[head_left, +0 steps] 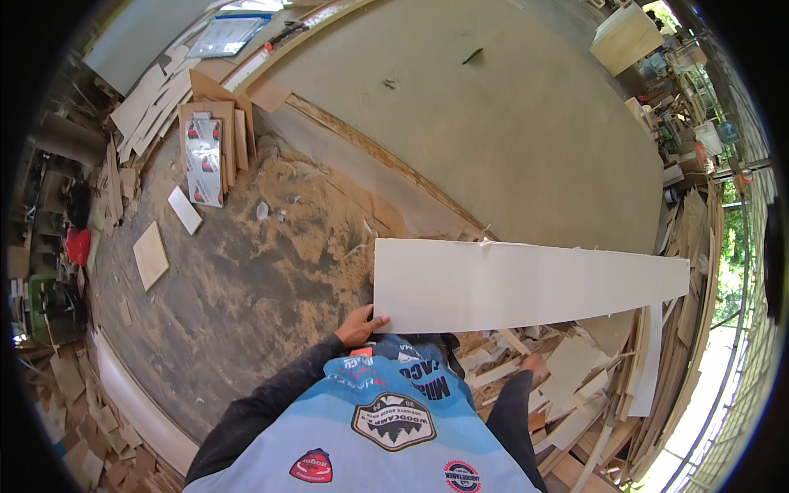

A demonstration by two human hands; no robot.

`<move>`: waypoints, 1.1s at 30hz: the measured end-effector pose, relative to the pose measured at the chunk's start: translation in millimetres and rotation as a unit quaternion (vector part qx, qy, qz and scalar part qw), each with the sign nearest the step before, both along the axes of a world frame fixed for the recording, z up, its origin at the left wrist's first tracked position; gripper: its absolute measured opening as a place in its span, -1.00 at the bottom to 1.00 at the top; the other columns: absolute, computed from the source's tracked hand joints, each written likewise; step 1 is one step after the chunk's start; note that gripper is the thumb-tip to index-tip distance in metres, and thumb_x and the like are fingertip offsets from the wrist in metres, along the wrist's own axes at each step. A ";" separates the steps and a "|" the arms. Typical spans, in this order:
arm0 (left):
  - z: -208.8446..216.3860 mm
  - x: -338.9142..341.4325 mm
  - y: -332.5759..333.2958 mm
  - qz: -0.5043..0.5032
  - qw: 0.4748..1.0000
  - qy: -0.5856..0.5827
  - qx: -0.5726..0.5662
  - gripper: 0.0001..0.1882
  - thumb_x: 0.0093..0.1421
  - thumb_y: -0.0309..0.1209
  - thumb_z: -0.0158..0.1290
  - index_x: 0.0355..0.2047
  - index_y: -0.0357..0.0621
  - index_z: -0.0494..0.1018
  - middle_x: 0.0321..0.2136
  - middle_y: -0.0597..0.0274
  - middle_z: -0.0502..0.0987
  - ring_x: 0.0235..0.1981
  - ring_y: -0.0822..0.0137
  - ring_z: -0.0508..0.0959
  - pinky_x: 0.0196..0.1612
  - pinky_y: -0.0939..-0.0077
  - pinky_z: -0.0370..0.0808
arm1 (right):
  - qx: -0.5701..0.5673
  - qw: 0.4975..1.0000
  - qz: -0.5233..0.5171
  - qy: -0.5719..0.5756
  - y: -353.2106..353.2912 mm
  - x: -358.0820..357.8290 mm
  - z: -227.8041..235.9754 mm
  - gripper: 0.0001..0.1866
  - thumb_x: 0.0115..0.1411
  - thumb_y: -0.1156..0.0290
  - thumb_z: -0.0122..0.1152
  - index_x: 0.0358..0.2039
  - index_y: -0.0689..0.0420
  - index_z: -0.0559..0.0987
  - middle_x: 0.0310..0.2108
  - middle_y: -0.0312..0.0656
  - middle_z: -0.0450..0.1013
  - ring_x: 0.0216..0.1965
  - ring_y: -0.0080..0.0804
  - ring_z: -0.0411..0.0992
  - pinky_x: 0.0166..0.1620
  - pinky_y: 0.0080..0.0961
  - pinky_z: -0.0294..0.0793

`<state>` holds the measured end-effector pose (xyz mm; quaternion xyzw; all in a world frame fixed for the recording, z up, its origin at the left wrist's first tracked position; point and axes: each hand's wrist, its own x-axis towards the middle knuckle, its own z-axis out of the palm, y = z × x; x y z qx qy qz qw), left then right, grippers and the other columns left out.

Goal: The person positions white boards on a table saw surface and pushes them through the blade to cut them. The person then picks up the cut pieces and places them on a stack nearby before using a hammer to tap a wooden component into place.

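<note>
I count two grips of mine, which are one left grip (355, 326) and one right grip (534, 371). There is one long white board (526, 284). I count also one tabletop (534, 156), with two small dark bits (472, 57) on it. I see one blue folder (228, 36), one silver packet (204, 160) and one pale box (626, 39). On the floor (238, 329), two loose pale pieces (150, 255) lie near the packet. The scraps (575, 370) are many, too overlapped for me to count.
</note>
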<state>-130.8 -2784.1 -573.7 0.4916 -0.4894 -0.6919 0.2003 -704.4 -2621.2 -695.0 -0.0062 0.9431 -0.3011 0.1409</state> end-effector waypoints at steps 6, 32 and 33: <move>37.8 5.9 -21.3 0.069 0.995 -0.042 -0.062 -0.46 0.35 0.01 0.02 -0.14 -0.36 0.47 -0.31 0.05 0.58 -0.31 0.32 0.57 -0.20 0.42 0.49 | -0.396 0.899 -0.046 -0.180 -112.4 53.4 84.6 -0.29 0.31 -0.27 -0.15 -0.05 0.20 0.54 -0.20 -0.12 0.55 -0.22 -0.24 0.50 -0.18 -0.23 0.49; 16.2 209.7 -344.6 0.539 0.836 0.096 -0.023 -0.78 0.20 -0.34 0.28 -0.37 -0.28 0.58 -0.62 0.34 0.45 -0.66 0.48 0.38 -0.55 0.49 0.37 | -0.499 0.835 -0.011 -0.233 -275.8 122.3 81.3 -0.73 0.29 0.22 0.25 -0.10 0.09 0.55 -0.19 -0.28 0.53 -0.25 -0.44 0.52 -0.22 -0.43 0.59; 8.9 220.8 -358.2 0.547 0.832 0.091 -0.023 -0.79 0.20 -0.35 0.28 -0.37 -0.27 0.58 -0.61 0.34 0.46 -0.65 0.48 0.39 -0.55 0.50 0.38 | -0.501 0.828 -0.017 -0.251 -281.2 140.2 88.0 -0.73 0.29 0.23 0.25 -0.08 0.08 0.54 -0.18 -0.27 0.53 -0.24 -0.43 0.53 -0.21 -0.42 0.61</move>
